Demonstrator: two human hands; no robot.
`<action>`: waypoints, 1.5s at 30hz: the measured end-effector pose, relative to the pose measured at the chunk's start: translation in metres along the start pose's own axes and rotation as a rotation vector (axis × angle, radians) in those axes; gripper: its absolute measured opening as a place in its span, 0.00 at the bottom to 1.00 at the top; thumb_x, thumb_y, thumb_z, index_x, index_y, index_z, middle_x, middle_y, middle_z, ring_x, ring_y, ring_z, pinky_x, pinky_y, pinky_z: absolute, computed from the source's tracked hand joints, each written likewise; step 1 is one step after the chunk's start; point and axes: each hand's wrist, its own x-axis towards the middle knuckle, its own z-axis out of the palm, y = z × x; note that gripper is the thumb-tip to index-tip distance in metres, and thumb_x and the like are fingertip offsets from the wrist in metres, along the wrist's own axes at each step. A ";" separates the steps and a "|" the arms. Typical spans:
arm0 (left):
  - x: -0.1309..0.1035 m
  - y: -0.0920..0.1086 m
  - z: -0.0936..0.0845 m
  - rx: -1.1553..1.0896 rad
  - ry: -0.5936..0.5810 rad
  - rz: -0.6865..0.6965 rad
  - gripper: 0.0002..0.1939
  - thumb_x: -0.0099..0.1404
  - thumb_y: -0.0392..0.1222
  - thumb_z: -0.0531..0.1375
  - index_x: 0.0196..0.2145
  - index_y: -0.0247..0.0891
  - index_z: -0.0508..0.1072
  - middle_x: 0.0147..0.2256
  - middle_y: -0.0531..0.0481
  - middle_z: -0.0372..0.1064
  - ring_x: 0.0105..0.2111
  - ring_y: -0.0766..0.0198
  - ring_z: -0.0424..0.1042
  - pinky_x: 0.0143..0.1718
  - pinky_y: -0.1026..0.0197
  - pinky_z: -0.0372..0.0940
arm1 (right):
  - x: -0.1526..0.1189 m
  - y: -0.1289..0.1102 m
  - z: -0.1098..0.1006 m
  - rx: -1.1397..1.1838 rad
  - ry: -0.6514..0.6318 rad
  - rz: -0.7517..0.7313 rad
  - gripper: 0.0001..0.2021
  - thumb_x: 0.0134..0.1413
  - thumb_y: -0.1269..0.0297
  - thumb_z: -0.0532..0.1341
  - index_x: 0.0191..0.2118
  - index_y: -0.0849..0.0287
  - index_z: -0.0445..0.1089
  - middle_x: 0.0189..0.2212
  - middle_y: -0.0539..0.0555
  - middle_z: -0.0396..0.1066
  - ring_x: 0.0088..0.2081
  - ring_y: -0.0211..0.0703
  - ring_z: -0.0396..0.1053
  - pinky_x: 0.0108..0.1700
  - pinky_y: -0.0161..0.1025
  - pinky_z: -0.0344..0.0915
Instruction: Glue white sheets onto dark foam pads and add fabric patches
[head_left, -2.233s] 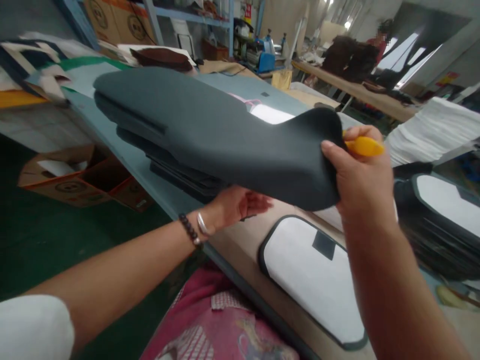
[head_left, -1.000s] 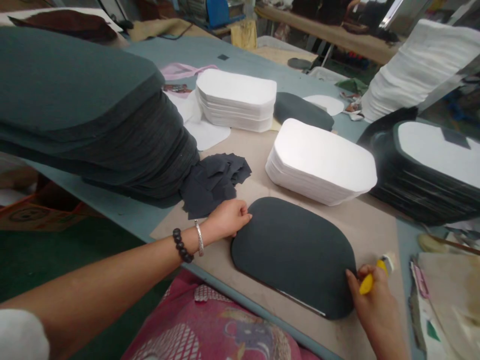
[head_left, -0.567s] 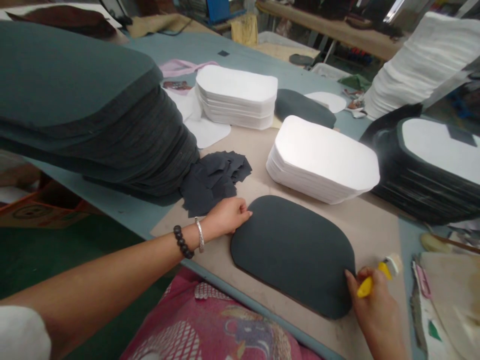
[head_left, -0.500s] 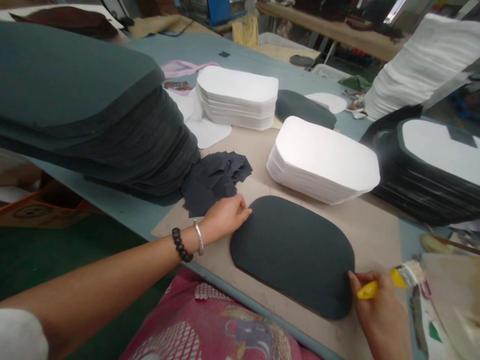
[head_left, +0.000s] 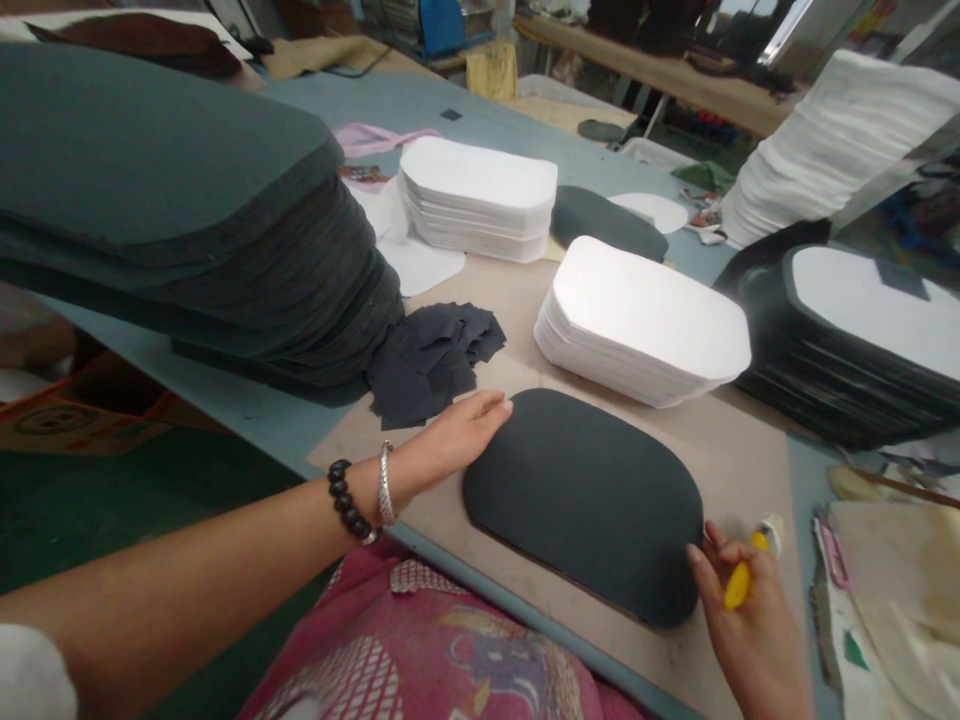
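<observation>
A dark green-grey panel (head_left: 585,500) with rounded ends lies flat on the beige board (head_left: 750,460) before me. Against its upper left edge rests my left hand (head_left: 457,435), open, the fingers stretched out. My right hand (head_left: 746,590) keeps a yellow-handled paintbrush (head_left: 738,585) tucked in its grip, while thumb and a finger touch the panel's right end. The brush's bristles are mostly hidden behind the hand. Just beyond my left hand is a loose pile of small dark squares (head_left: 431,365).
A tall stack of dark panels (head_left: 300,270) stands at left. Two white stacks, a nearer one (head_left: 645,320) and a farther one (head_left: 480,200), sit beyond the panel. More dark pieces (head_left: 832,350) topped with white are at right, before a leaning white pile (head_left: 832,150).
My left fingers have straightened along the panel's edge. The brush in my right hand has turned more upright, its bristle end swinging inward. The panel has barely moved.
</observation>
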 end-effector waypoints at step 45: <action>0.080 0.084 0.113 1.072 0.233 1.079 0.26 0.75 0.49 0.52 0.62 0.31 0.69 0.62 0.35 0.64 0.63 0.39 0.62 0.62 0.37 0.57 | 0.357 -0.313 0.086 0.562 -0.328 -0.269 0.12 0.61 0.61 0.66 0.30 0.62 0.70 0.17 0.48 0.68 0.18 0.35 0.68 0.24 0.33 0.74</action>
